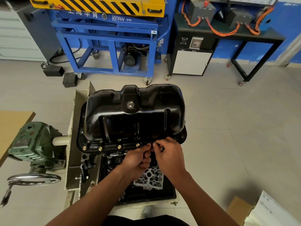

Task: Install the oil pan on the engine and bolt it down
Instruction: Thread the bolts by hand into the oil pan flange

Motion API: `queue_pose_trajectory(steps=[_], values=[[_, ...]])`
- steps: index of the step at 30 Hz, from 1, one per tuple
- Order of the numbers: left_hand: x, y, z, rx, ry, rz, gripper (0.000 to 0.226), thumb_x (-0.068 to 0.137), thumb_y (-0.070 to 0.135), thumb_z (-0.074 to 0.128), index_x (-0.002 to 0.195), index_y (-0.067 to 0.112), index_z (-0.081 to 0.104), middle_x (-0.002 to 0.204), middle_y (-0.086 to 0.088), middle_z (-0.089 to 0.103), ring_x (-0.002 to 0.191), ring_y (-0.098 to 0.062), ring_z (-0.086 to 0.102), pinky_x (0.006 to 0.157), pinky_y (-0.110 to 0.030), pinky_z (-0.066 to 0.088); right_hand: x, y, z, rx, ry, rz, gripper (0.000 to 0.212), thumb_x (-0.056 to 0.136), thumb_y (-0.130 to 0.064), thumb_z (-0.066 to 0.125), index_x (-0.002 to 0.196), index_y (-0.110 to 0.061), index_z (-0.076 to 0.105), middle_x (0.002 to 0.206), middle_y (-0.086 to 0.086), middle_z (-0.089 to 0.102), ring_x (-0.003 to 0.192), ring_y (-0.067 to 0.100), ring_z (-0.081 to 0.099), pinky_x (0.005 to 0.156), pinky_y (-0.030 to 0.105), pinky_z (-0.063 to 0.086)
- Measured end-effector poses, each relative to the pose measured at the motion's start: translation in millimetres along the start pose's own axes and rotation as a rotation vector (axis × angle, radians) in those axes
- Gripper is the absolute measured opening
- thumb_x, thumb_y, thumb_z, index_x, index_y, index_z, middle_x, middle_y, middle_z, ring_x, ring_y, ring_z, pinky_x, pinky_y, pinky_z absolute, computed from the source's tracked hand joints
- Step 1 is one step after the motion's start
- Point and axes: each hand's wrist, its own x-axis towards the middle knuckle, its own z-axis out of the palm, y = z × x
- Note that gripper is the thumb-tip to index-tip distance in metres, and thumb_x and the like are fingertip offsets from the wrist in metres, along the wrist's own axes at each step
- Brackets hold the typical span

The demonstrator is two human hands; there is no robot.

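pale floor tiles point(228, 111) are running under a workshop where a blue wheeled frame point(104, 38) and a black bench point(254, 35) carrying orange cables point(219, 31) are standing far beyond both hands. the black oil pan point(135, 115) is sitting upside down on the engine point(149, 176), just ahead of the hands, its near flange lying right at their fingertips. the right hand point(169, 154) is pinching a small bolt point(155, 142) between thumb and forefinger at that flange edge. the left hand point(136, 160) is curling its fingers close beside the right hand, touching it near the thumb; i cannot tell whether it is holding anything. four brass-coloured bolts point(119, 146) are sitting in the flange in a row to the left of the left hand. further left of that hand a green gearbox point(32, 144) and a chrome handwheel point(34, 178) are resting beside the engine. a cardboard box point(239, 209) is lying on the floor to the right of the right forearm.
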Motion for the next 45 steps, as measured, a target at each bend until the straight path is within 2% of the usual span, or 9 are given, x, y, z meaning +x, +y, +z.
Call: queue_pose_trajectory(steps=[6, 13, 18, 21, 28, 32, 37, 42, 45], values=[[0.3, -1.4, -0.2, 0.032, 0.01, 0.02, 0.02, 0.104, 0.02, 0.05, 0.097, 0.007, 0.064, 0.057, 0.003, 0.04, 0.044, -0.006, 0.028, 0.033, -0.017, 0.023, -0.2, -2.1, 2.2, 0.021, 0.044, 0.036, 0.016, 0.087, -0.02, 0.075, 0.075, -0.011, 0.069, 0.071, -0.003, 0.059, 0.06, 0.013, 0.053, 0.051, 0.029, 0.045], [0.9, -1.0, -1.5, 0.019, 0.015, 0.014, 0.021, 0.105, 0.02, 0.048, 0.093, 0.011, 0.063, 0.056, 0.003, 0.041, 0.043, -0.006, 0.028, 0.034, -0.018, 0.024, -1.0, 0.9, 2.7, 0.007, 0.067, 0.041, 0.019, 0.085, -0.027, 0.075, 0.074, -0.013, 0.068, 0.068, -0.004, 0.056, 0.06, 0.011, 0.051, 0.052, 0.03, 0.045], [3.6, -1.6, -2.7, 0.026, 0.011, 0.007, 0.021, 0.105, 0.02, 0.049, 0.091, 0.012, 0.061, 0.056, 0.004, 0.041, 0.044, -0.006, 0.028, 0.033, -0.018, 0.024, -3.3, 0.8, -0.4, 0.008, 0.037, 0.018, 0.011, 0.085, -0.027, 0.075, 0.091, -0.017, 0.076, 0.076, -0.008, 0.061, 0.066, 0.009, 0.056, 0.056, 0.028, 0.049], [4.7, -1.7, -3.7, 0.033, 0.006, 0.004, 0.021, 0.105, 0.021, 0.05, 0.09, 0.011, 0.061, 0.056, 0.004, 0.04, 0.043, -0.006, 0.028, 0.033, -0.018, 0.024, -4.5, 0.0, -0.9, -0.014, 0.023, 0.02, 0.012, 0.086, -0.025, 0.073, 0.096, -0.02, 0.076, 0.08, -0.01, 0.062, 0.068, 0.006, 0.056, 0.056, 0.025, 0.047], [5.0, -1.8, -5.1, 0.024, -0.015, 0.004, 0.021, 0.105, 0.021, 0.05, 0.092, 0.01, 0.063, 0.056, 0.004, 0.039, 0.042, -0.006, 0.027, 0.032, -0.017, 0.024, -5.2, 0.5, 2.1, -0.011, 0.037, 0.053, 0.002, 0.087, -0.023, 0.072, 0.087, -0.021, 0.072, 0.077, -0.013, 0.056, 0.062, 0.004, 0.049, 0.055, 0.022, 0.041], [6.1, -2.4, -5.9, 0.029, -0.002, 0.01, 0.02, 0.104, 0.021, 0.051, 0.093, 0.01, 0.064, 0.056, 0.004, 0.039, 0.042, -0.006, 0.028, 0.032, -0.018, 0.024, -3.0, 2.2, 4.1, -0.019, 0.046, 0.086, 0.012, 0.086, -0.031, 0.073, 0.082, -0.021, 0.069, 0.076, -0.012, 0.055, 0.064, 0.007, 0.052, 0.053, 0.027, 0.045], [7.0, -2.8, -6.3, 0.036, -0.005, 0.011, 0.019, 0.104, 0.021, 0.052, 0.091, 0.011, 0.063, 0.057, 0.004, 0.04, 0.044, -0.006, 0.028, 0.033, -0.018, 0.024, -4.6, 1.6, 3.1, -0.01, 0.058, 0.052, 0.016, 0.086, -0.032, 0.073, 0.097, -0.02, 0.075, 0.079, -0.012, 0.058, 0.067, 0.007, 0.056, 0.055, 0.028, 0.049], [6.3, -2.6, -5.3, 0.028, -0.004, 0.008, 0.019, 0.103, 0.021, 0.053, 0.094, 0.009, 0.064, 0.056, 0.004, 0.039, 0.043, -0.006, 0.028, 0.032, -0.017, 0.023, -5.2, 2.6, 4.4, -0.026, 0.057, 0.03, 0.007, 0.086, -0.023, 0.073, 0.093, -0.022, 0.075, 0.08, -0.014, 0.058, 0.064, 0.001, 0.05, 0.053, 0.013, 0.033], [5.8, -2.5, -5.4, 0.025, -0.002, 0.01, 0.019, 0.104, 0.022, 0.052, 0.096, 0.009, 0.064, 0.056, 0.003, 0.039, 0.042, -0.006, 0.028, 0.032, -0.018, 0.023, -3.7, 2.5, 5.8, -0.032, 0.065, 0.048, 0.004, 0.086, -0.026, 0.074, 0.084, -0.022, 0.072, 0.075, -0.016, 0.051, 0.061, 0.003, 0.046, 0.051, 0.015, 0.031]])
